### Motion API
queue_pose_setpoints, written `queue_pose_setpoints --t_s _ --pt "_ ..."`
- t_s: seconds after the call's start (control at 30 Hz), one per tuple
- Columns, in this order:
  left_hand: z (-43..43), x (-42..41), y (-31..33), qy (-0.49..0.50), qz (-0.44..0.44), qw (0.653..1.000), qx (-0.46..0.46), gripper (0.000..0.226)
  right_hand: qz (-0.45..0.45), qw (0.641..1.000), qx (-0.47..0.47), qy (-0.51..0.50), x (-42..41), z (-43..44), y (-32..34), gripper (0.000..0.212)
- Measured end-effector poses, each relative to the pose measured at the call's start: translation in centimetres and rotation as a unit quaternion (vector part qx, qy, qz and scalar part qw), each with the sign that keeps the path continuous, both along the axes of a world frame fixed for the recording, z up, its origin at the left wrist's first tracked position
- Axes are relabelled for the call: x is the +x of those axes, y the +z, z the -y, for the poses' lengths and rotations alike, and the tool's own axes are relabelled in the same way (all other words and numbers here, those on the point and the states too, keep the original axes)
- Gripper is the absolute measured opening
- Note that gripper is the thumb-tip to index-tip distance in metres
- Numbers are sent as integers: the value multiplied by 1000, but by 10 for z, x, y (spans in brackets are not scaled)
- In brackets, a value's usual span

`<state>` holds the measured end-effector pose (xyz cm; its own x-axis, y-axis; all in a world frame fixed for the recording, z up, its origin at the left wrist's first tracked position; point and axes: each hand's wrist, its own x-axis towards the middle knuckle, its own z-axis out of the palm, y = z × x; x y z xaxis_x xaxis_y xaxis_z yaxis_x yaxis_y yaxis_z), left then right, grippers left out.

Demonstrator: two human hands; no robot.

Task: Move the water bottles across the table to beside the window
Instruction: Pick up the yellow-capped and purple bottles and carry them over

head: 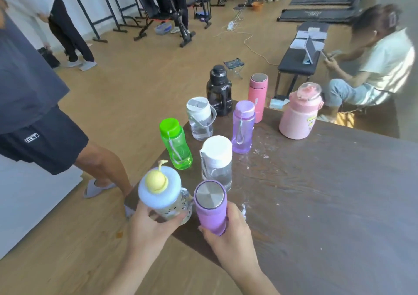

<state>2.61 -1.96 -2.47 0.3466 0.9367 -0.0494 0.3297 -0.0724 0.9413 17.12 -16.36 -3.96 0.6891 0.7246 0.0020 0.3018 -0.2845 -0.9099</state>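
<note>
Several water bottles stand on the left end of a dark wooden table (328,193). My left hand (149,224) grips a clear cup with a pale blue lid and yellow knob (159,187) at the table's near corner. My right hand (228,233) grips a purple flask with a steel cap (211,206) beside it. Behind them stand a clear bottle with a white cap (217,161), a green bottle (176,144), a clear bottle with a grey handle (201,119), a purple bottle (243,127), a black jug (219,91), a pink flask (257,96) and a fat pink jug (298,112).
A person in dark shorts (45,141) stands close to the table's left edge. Another person (371,68) sits beyond the far right corner by a black bench (298,61). Exercise machines and cables lie on the wooden floor behind. The table's right side is bare wood.
</note>
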Motion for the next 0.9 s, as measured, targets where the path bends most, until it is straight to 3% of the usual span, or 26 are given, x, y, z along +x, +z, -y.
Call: queue_pose_setpoints --t_s 0.17,0.27,0.4,0.53,0.77,0.9 --pt "82 44 14 -80 -28 995 46 83 -12 999 16 -48 44 78 10 58" --pt "127 96 13 -124 -59 989 49 66 -19 995 16 -92 93 137 18 54" --pt "186 191 15 -176 -25 984 22 60 -18 987 14 -162 169 211 28 51" --pt "246 296 19 -236 12 971 30 68 -8 971 -1 -237 252 289 36 45" --pt "343 477 20 -325 63 943 27 77 26 923 -32 -383 400 418 39 42" --pt "386 564 21 -339 86 936 45 69 33 902 -28 -430 474 458 29 47"
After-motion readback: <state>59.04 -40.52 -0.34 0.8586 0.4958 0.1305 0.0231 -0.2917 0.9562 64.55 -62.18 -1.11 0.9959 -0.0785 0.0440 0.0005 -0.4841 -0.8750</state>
